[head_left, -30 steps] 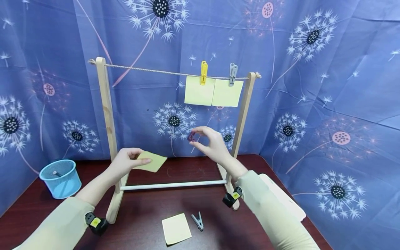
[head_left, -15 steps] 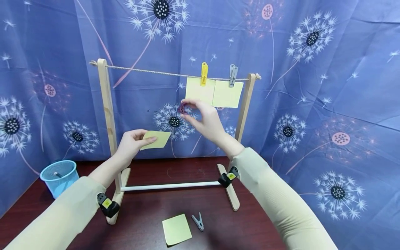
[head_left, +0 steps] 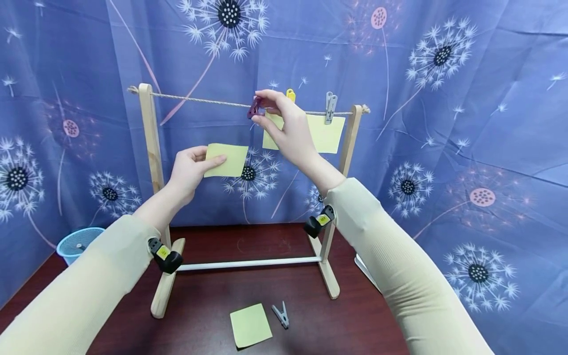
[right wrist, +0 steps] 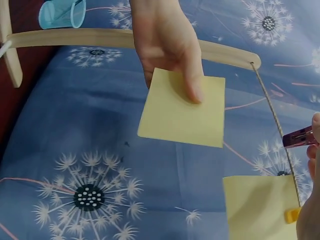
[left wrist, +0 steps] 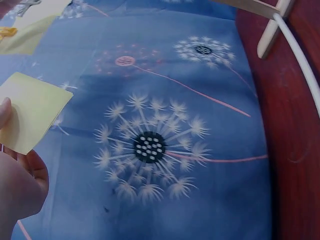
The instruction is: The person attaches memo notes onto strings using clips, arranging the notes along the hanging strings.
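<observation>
My left hand (head_left: 188, 170) pinches a yellow sticky note (head_left: 230, 160) between thumb and fingers, below the rope (head_left: 195, 100) and left of the hung notes. At rope height my right hand (head_left: 286, 121) pinches a dark purple clothespin (head_left: 254, 107) by its handles. In the right wrist view the clothespin (right wrist: 299, 137) is close to the rope; whether it touches cannot be told. Two yellow notes hang from the rope, the nearer one (right wrist: 260, 205) partly behind my right hand. A yellow clothespin (head_left: 290, 94) and a grey clothespin (head_left: 331, 107) hold them.
A wooden frame (head_left: 151, 138) with a white crossbar (head_left: 248, 264) stands on the dark red table (head_left: 208, 301). In front lie a pad of yellow notes (head_left: 250, 325) and a loose grey clothespin (head_left: 281, 314). A blue mesh basket (head_left: 73, 244) sits at left, partly behind my sleeve.
Both hands have risen. The right carries the purple clothespin up and slightly left to the rope; the left lifts its sticky note, now facing more upright.
</observation>
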`<state>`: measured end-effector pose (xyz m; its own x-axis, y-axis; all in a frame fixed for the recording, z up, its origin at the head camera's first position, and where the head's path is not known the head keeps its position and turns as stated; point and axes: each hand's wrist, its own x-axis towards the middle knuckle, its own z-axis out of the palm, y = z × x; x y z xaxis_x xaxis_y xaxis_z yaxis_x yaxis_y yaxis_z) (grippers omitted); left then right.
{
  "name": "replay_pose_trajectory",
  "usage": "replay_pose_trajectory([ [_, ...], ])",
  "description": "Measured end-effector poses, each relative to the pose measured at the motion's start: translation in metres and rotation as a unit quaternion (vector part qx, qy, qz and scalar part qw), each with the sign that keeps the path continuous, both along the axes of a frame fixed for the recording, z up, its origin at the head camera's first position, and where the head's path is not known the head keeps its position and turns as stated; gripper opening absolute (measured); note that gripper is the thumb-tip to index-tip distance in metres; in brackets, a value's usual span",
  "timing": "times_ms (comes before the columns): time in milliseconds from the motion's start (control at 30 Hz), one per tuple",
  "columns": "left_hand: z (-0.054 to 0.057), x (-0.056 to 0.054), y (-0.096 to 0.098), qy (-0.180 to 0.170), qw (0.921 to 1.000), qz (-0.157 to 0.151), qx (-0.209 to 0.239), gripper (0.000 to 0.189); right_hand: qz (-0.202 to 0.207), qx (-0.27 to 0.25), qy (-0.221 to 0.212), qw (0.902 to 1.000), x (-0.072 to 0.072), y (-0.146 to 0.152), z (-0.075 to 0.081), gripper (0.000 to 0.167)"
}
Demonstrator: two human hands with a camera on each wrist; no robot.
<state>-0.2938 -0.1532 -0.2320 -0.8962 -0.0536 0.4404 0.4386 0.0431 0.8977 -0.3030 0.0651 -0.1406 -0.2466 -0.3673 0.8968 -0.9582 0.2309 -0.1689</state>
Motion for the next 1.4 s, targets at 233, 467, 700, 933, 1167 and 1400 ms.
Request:
replay_pose_trajectory([
  [233, 0.021, -0.004, 0.013, 0.021, 0.9982, -0.026, 0.051, 0.012, 0.006, -0.019, -0.036, 0.9992, -0.006, -0.010, 0.018, 0.039],
  [467, 0.041, -0.002, 0.019, 0.034, 0.9956, -0.036, 0.080, 0.011, 0.011, -0.049, -0.097, 0.9940, -0.007, -0.018, 0.038, 0.040],
  [700, 0.052, -0.006, 0.023, 0.022, 0.9930, -0.033, 0.111, 0.019, 0.001, -0.045, -0.143, 0.9887, -0.011, -0.022, 0.049, 0.038],
  [933, 0.055, -0.006, 0.024, 0.009, 0.9942, -0.033, 0.102, 0.023, -0.029, -0.049, -0.122, 0.9909, -0.006, -0.023, 0.048, 0.028],
  [1167, 0.053, -0.012, 0.026, 0.006, 0.9922, -0.030, 0.120, 0.009, -0.065, -0.068, -0.114, 0.9890, -0.002, -0.023, 0.052, 0.016],
  [1400, 0.055, -0.013, 0.027, 0.006, 0.9923, -0.030, 0.120, 0.017, -0.086, -0.059, -0.133, 0.9856, -0.005, -0.024, 0.056, 0.013],
])
